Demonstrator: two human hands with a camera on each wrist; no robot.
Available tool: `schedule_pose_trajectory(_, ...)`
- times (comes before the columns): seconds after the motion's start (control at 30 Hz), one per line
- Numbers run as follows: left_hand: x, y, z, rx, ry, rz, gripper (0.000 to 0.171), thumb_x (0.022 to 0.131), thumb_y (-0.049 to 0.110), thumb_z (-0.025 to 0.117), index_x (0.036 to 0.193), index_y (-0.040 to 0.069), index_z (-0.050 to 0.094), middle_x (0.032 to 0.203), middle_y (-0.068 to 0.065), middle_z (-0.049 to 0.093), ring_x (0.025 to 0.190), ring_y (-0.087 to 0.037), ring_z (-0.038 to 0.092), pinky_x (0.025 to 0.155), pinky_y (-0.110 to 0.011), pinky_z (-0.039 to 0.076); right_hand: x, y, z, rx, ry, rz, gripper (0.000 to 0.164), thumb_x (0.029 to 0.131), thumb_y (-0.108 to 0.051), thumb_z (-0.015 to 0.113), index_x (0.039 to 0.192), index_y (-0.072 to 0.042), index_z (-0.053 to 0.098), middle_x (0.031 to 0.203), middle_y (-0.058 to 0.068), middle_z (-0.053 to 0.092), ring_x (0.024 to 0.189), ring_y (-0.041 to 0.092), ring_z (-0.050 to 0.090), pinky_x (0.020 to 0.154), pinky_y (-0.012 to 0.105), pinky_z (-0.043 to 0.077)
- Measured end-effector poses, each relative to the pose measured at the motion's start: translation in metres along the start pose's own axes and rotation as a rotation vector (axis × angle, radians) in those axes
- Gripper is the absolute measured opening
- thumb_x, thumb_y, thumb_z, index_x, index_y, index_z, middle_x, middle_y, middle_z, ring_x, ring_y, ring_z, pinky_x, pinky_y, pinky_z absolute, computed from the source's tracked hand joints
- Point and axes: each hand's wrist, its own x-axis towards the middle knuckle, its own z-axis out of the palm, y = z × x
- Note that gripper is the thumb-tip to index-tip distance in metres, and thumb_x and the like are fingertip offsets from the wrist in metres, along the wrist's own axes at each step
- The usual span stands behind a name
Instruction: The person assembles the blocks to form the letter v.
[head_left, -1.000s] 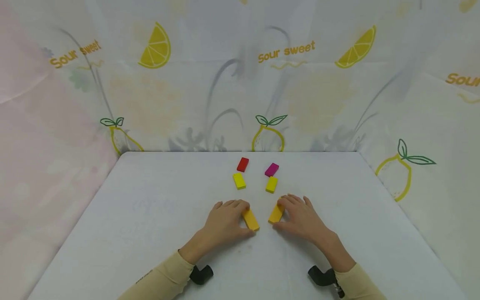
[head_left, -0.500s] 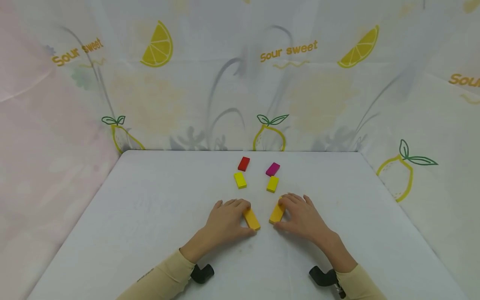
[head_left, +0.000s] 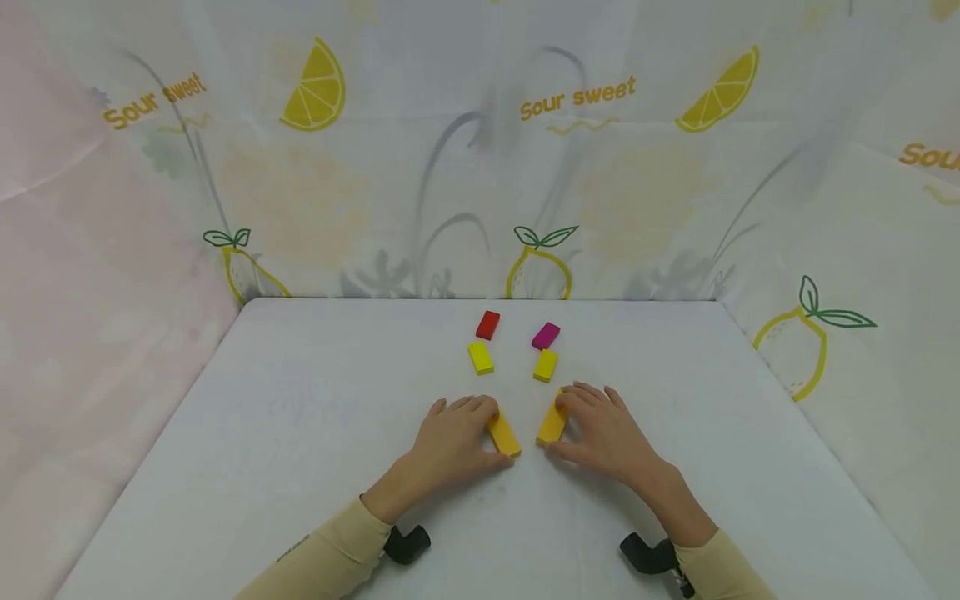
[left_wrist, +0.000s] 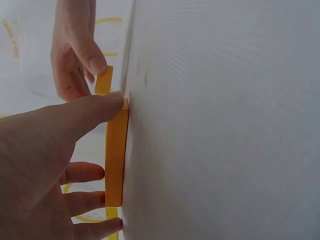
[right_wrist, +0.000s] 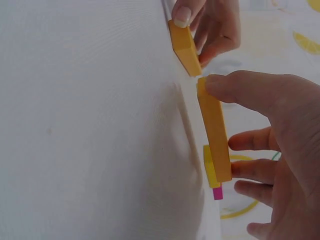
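Observation:
In the head view my left hand (head_left: 453, 443) holds an orange rectangular block (head_left: 504, 436), thumb at its near end and fingers toward its far end. The left wrist view shows this orange block (left_wrist: 116, 157) on its narrow side against the white table. Opposite it, my right hand (head_left: 606, 433) pinches a matching orange block (head_left: 552, 422) between thumb and fingertips. A shadow falls on the table beside that block (right_wrist: 215, 130) in the right wrist view; whether it touches the table, I cannot tell. The two blocks slant, closer together at their near ends, with a gap between them.
Beyond the hands lie two yellow blocks (head_left: 481, 357), a red block (head_left: 487, 325) and a magenta block (head_left: 546, 336). The white table (head_left: 300, 417) ends at a lemon-print cloth backdrop (head_left: 450, 167). Black curved pieces (head_left: 407, 545) sit at both wrists.
The head view has tilted down very slightly. Both hands keep their hold on the orange blocks in almost the same places, and the other blocks have not moved.

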Motion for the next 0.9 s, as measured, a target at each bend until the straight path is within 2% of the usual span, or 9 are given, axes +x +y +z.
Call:
schedule_pose_trajectory(0.27, -0.001, 0.002, -0.002, 0.005, 0.005, 0.017, 0.054, 0.078, 0.061, 0.074, 0.11, 0.021, 0.059, 0.13, 0.002, 0.063, 0.12, -0.022, 0.06, 0.108, -0.064, 0.036, -0.001, -0.009, -0.005, 0.02, -0.009, -0.015, 0.058, 0.076, -0.049, 0.08, 0.12, -0.015, 0.064, 0.132, 0.006, 0.064, 0.136, 0.031, 0.049, 0.113, 0.067, 0.027)
schedule_pose_trajectory(0.9, 0.0, 0.001, 0.0, 0.014, -0.016, 0.013, 0.06, 0.078, 0.062, 0.074, 0.117, 0.02, 0.058, 0.136, -0.002, 0.061, 0.127, -0.024, 0.057, 0.108, -0.063, 0.037, -0.003, -0.021, -0.003, -0.004, -0.032, -0.018, 0.058, 0.075, -0.05, 0.081, 0.119, -0.015, 0.064, 0.133, 0.006, 0.064, 0.136, 0.031, 0.05, 0.115, 0.066, 0.025)
